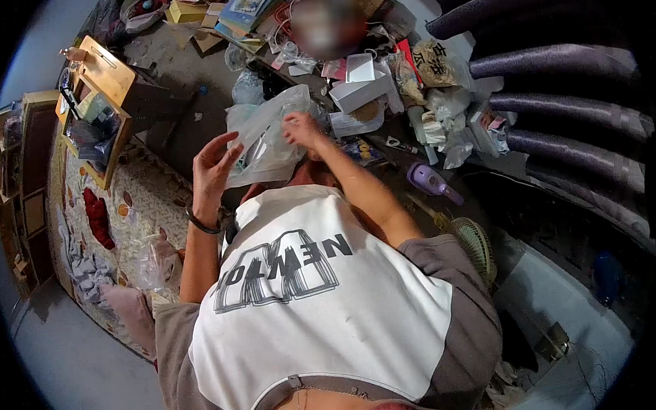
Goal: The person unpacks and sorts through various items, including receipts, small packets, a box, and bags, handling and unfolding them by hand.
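Both hands show in the head view, above the frame's centre. Left hand [213,171] is partly open, fingers curved and apart, beside the translucent plastic bag [257,135] at upper centre. Right hand [305,130] has bent fingers at the bag's right side; whether they grip it I cannot tell. A white box [360,94] lies farther right, above a purple device [433,181].

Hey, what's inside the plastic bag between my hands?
Through the plastic bag, pale and dark shapes show, too unclear to name; they may lie inside or behind. Your right hand covers part.
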Demonstrator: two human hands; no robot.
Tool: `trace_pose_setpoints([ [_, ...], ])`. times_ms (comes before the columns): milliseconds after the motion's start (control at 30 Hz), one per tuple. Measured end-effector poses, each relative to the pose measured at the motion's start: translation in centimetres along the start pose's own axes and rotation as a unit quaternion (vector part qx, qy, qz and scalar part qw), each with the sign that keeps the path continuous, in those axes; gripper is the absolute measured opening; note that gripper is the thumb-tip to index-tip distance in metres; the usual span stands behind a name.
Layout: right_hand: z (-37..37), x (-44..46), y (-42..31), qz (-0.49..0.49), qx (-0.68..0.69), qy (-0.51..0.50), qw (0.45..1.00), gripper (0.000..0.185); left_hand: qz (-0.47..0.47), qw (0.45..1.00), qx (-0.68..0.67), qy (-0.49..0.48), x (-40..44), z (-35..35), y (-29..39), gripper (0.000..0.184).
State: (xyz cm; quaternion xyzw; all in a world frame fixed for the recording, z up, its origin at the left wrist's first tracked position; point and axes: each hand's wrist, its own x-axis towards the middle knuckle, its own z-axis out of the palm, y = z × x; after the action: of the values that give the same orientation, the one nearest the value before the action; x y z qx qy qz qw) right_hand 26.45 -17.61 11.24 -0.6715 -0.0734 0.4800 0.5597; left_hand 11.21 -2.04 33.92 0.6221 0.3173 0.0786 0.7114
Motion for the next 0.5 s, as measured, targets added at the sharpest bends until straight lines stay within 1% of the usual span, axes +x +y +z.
trace_pose_setpoints([
  [33, -2.0, 0.2, 0.1, -0.041, -0.074, 0.093, 0.992, 0.032, -0.018, 1.000, 0.021, 0.001, 0.2, -0.5, -0.7, 0.035],
  [67, -4.5, 0.0, 0.2, -0.083, -0.146, 0.183, 0.969, 0.029, -0.035, 0.998, 0.043, 0.002, 0.4, -1.5, -2.0, 0.036],
  [100, -6.9, -1.3, -1.4, -0.126, -0.256, 0.299, 0.911, 0.038, -0.052, 0.997, 0.065, 0.005, 0.8, -2.5, -3.6, 0.037],
  [133, -9.7, -1.3, -1.4, -0.112, -0.314, 0.387, 0.859, 0.048, -0.080, 0.996, 0.041, 0.006, 1.1, -3.3, -5.6, 0.037],
  [167, -12.3, -0.9, -1.4, -0.097, -0.369, 0.470, 0.796, 0.058, -0.095, 0.995, 0.013, 0.010, 1.0, -3.1, -6.0, 0.035],
  [233, -15.4, -1.0, -3.6, 0.043, -0.356, 0.520, 0.775, 0.092, -0.124, 0.991, -0.041, 0.019, 0.7, -2.7, -6.5, 0.032],
  [300, -18.5, 0.9, -3.8, 0.177, -0.252, 0.471, 0.827, 0.115, -0.129, 0.989, -0.046, 0.054, 0.6, -2.0, -6.8, 0.027],
  [333, -19.9, 2.0, -3.7, 0.186, -0.210, 0.441, 0.852, 0.126, -0.132, 0.987, -0.050, 0.073, 0.5, -1.5, -7.0, 0.024],
  [433, -21.3, 4.7, -3.8, 0.244, -0.190, 0.437, 0.845, 0.126, -0.136, 0.981, -0.094, 0.104, 0.4, -0.8, -7.0, 0.017],
  [467, -21.3, 5.0, -4.1, 0.276, -0.205, 0.440, 0.829, 0.129, -0.132, 0.979, -0.101, 0.120, 0.2, -0.5, -6.7, 0.017],
  [500, -22.1, 5.8, -3.5, 0.286, -0.183, 0.429, 0.837, 0.130, -0.126, 0.977, -0.109, 0.135, 0.0, 0.0, -6.2, 0.016],
])
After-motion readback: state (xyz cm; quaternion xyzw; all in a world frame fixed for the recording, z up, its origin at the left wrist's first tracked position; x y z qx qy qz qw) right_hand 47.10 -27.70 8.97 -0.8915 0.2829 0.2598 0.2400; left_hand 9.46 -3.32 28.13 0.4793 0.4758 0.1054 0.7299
